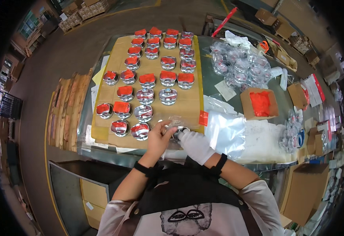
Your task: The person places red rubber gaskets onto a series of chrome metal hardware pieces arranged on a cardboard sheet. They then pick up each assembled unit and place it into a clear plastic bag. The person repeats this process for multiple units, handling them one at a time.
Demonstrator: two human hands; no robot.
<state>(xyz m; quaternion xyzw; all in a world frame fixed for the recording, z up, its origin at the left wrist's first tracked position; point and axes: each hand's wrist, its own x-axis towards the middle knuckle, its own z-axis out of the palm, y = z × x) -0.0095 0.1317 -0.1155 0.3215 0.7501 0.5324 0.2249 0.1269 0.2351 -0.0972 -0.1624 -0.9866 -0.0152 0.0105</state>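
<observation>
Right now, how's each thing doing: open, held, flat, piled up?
Left hand, bare, pinching clear plastic
Right hand, gloved, gripping a metal part
Small box, open, red pieces inside
Cardboard sheet, lying flat
Parts in rows, laid out, mostly red-topped
Bagged parts, heaped

Metal part (181, 130): silvery, shiny, w/ dark patch; short & round as far as visible, mostly covered by fingers, so exact tilt can't be told. Held btwn bare L hand (159, 135) & white-gloved R hand (197, 144), R fingers over its R side. Clear plastic bag (175, 119): thin, see-thru, crinkled, a bit glossy; film shows past L fingertips on far side of part. Can't tell if part's fully in bag. Both are over near edge of cardboard sheet (183, 106), twd its R corner.
</observation>
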